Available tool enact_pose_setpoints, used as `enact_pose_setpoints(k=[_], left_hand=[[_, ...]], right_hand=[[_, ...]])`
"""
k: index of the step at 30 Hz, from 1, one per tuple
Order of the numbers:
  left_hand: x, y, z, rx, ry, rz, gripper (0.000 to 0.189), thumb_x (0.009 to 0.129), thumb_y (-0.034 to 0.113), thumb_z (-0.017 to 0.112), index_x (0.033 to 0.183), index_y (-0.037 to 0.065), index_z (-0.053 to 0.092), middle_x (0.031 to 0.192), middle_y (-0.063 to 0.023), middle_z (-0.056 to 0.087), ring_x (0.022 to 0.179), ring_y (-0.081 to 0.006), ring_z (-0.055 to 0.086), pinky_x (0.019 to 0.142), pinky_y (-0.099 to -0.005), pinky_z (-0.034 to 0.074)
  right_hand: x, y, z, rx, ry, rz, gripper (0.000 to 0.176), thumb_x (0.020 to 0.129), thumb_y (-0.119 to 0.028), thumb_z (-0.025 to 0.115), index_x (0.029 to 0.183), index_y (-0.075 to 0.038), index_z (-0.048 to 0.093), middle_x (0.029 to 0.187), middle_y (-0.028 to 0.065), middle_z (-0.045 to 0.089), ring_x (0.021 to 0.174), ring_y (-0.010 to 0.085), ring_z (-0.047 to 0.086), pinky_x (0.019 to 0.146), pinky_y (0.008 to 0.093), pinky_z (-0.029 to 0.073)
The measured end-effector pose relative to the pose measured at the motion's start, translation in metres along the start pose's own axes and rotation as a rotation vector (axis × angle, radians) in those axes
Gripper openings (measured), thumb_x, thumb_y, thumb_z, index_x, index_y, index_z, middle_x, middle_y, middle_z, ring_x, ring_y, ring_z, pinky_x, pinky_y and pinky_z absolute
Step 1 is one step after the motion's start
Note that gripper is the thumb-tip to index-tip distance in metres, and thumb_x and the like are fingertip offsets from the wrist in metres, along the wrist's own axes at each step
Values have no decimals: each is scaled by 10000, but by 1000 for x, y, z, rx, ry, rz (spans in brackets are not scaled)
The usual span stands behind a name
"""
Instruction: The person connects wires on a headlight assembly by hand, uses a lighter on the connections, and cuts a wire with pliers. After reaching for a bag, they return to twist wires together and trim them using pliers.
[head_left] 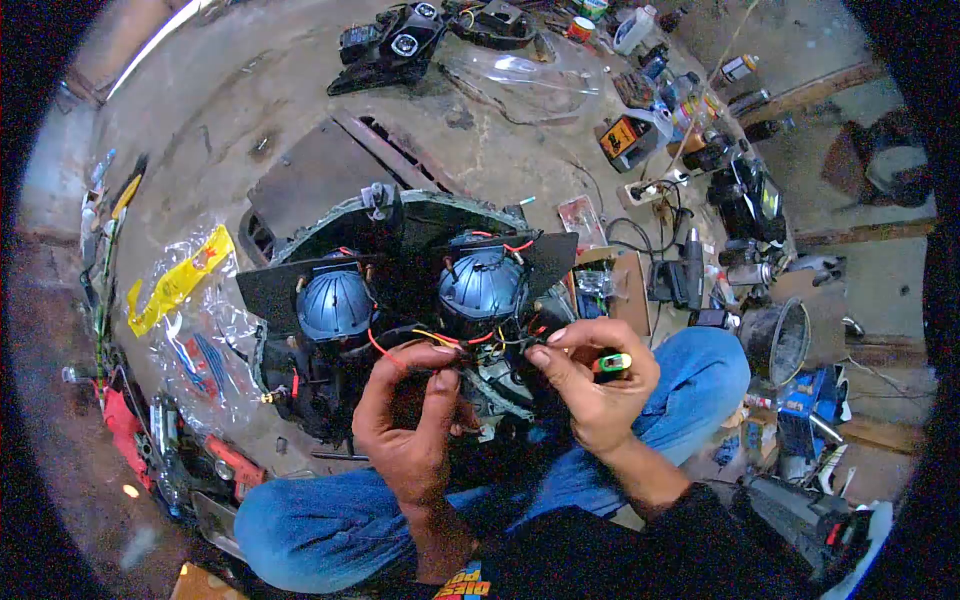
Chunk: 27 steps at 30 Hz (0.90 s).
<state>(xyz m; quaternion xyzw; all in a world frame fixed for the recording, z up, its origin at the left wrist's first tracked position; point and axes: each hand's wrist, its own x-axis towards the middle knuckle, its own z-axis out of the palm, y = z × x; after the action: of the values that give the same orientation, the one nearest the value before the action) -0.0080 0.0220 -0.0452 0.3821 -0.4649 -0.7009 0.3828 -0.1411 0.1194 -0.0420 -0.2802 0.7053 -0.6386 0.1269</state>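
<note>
The wires (432, 338) run below the two blue domed units (335, 303) (481, 283) in the housing (425, 200). My left hand (410, 410) rises palm inward, thumb and index finger pinched on them. My right hand (592, 385) angles in, thumb and index nearly together at a dark wire (519, 343), other fingers curled around a green-tipped tool (613, 363).

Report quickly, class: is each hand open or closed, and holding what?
Left hand: closed, pinching the red wire.
Right hand: closed, apparently pinching a dark wire, with a green-ended object among its fingers.
</note>
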Motion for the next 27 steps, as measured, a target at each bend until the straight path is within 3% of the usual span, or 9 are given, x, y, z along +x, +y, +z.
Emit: enact_pose_setpoints(k=[10,13,19,27], left_hand=[[1,-6,-9,105,-23,32,140,911,-57,662,1039,-9,694,1052,-116,712,754,-100,640,586,-228,512],[5,-5,-4,107,-44,173,136,916,-54,659,1044,-17,689,1043,-122,714,712,-100,642,571,-226,504],[1,6,-1,-33,-35,-18,134,924,-51,651,1053,-23,677,1025,-132,714,597,-102,623,533,-226,484],[2,4,-2,-55,-42,-23,124,921,-45,657,1041,-20,678,1028,-126,710,619,-104,629,536,-227,487]], right_hand=[[1,1,5,-2,44,5,224,789,-49,867,953,-46,714,861,2,717,641,14,541,572,190,409],[0,-2,2,-17,34,49,232,783,-49,871,955,-49,714,861,2,717,643,20,550,571,194,410],[0,-1,5,-16,67,20,216,783,-45,867,942,-56,720,835,-5,714,637,24,549,567,198,410],[0,1,5,12,74,32,189,792,-38,856,917,-55,715,812,-7,710,616,12,523,547,200,392]])
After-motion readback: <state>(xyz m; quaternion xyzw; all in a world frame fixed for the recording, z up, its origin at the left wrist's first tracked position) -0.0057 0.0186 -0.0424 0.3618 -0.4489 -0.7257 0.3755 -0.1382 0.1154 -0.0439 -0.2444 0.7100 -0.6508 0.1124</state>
